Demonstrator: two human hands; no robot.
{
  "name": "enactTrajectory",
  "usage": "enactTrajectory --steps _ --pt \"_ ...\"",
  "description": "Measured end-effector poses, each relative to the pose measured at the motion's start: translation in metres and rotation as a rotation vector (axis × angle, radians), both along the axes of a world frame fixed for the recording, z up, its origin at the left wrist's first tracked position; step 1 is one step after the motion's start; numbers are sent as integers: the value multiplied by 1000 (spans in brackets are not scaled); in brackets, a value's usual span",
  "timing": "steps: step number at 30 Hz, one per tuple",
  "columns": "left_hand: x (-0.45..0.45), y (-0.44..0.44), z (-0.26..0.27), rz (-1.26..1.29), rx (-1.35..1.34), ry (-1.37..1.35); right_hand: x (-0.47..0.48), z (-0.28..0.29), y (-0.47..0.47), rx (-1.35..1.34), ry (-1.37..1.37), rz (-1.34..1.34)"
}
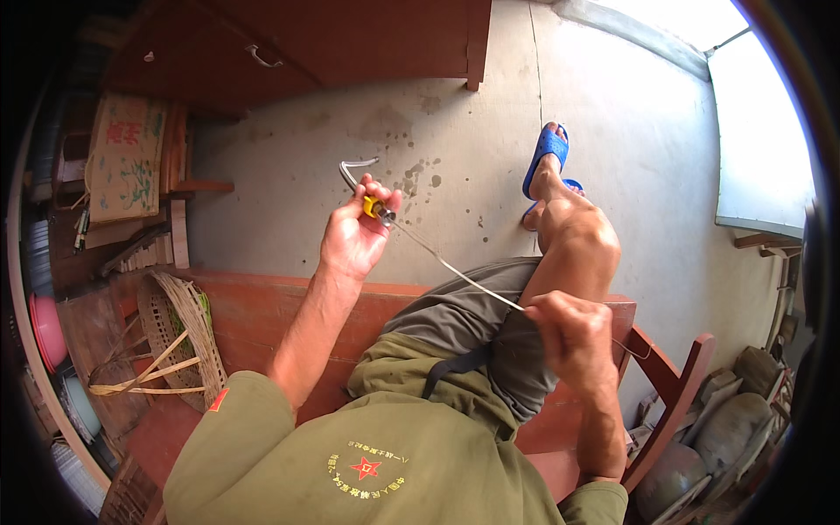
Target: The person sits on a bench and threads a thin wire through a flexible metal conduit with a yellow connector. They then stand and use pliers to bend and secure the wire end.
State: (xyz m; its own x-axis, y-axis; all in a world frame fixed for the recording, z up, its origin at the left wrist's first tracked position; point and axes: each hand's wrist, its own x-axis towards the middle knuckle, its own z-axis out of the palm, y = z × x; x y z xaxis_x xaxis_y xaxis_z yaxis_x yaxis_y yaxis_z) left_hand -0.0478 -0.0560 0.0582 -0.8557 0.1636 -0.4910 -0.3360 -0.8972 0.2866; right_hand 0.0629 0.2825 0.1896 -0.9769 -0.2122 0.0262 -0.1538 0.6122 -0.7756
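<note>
My left hand (357,236), palm up, holds a fitting (378,209) with a yellow collar and a shiny metal end. A bent grey tube (348,172) sticks out past its fingers on the far side. From the metal end a thin pale cord or wire (453,268) runs over my lap, fairly straight. My right hand (574,328) is closed on this cord near my knee. Beyond that fist, a thin loose end (640,356) curves above the bench's armrest. Whether the cord and the tube are one piece inside the fitting is hidden.
I sit on a red wooden bench (262,315), legs crossed, in blue slippers (546,154). On its left lies a woven bamboo basket (177,328). A red-brown cabinet (367,39) stands ahead. Wet spots (413,177) mark the concrete floor. Piled sacks (728,420) lie at right.
</note>
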Motion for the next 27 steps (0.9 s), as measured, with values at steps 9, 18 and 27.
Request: enactTrajectory --steps 9,18,27 --pt "44 -5 -2 95 29 -168 -22 -31 -87 319 140 165" --pt "31 -65 -63 -115 -121 -529 3 -10 -78 368 167 572" --pt "44 -69 -154 138 4 -682 31 -5 -108 629 101 577"
